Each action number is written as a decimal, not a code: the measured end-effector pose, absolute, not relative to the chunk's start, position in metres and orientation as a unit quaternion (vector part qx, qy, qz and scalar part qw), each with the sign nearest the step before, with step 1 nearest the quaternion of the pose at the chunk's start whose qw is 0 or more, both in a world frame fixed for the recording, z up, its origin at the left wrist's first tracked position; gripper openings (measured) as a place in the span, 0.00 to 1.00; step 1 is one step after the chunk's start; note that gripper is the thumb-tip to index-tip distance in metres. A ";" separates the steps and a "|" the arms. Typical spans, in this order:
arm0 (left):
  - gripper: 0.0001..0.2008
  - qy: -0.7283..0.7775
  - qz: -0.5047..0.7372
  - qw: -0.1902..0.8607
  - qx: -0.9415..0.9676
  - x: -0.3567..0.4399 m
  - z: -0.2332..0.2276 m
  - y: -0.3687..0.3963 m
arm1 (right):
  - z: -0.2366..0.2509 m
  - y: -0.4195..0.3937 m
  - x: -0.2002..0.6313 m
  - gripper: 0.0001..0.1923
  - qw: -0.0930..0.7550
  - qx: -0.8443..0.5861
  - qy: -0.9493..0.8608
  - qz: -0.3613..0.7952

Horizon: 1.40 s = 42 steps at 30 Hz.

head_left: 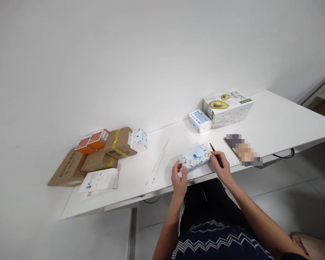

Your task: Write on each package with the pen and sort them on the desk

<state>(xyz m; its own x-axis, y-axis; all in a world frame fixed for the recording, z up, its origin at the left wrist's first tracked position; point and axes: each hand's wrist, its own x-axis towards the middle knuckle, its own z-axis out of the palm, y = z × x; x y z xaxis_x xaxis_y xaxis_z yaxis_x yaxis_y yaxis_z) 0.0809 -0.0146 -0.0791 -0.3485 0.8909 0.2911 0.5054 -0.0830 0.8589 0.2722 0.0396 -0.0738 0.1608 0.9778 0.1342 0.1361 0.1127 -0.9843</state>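
Observation:
A tissue pack (195, 157), pale blue and white with a floral print, lies near the front edge of the white table. Curled at its left end is my left hand (179, 179), the thumb against the front side and the fingers at the end of the pack. My right hand (222, 167) holds a black pen (218, 158), which slants up and to the left. The fingertips of that hand meet the pack's right end.
Behind stand a white tissue pack (199, 121) and an avocado-printed box (230, 106). A dark and tan item, partly blurred (242, 148), lies to the right. Leftward are cardboard boxes (118, 143), orange boxes (93, 141), a floral tissue pack (139, 140) and a white box (99, 180).

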 end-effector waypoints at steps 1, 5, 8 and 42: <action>0.20 0.642 0.509 0.172 0.546 0.082 -0.078 -0.015 | -0.074 0.040 0.272 0.12 0.543 -0.537 -0.515 0.390; 0.16 0.594 0.525 0.019 0.609 0.086 -0.070 -0.014 | -0.071 0.040 0.272 0.11 0.558 -0.530 -0.513 0.380; 0.13 0.549 0.498 -0.090 0.665 0.094 -0.066 -0.013 | -0.063 0.043 0.274 0.10 0.588 -0.537 -0.494 0.350; 0.15 0.572 0.356 -0.168 0.720 0.120 -0.076 0.011 | -0.017 0.097 0.233 0.14 0.433 -0.393 -0.587 0.560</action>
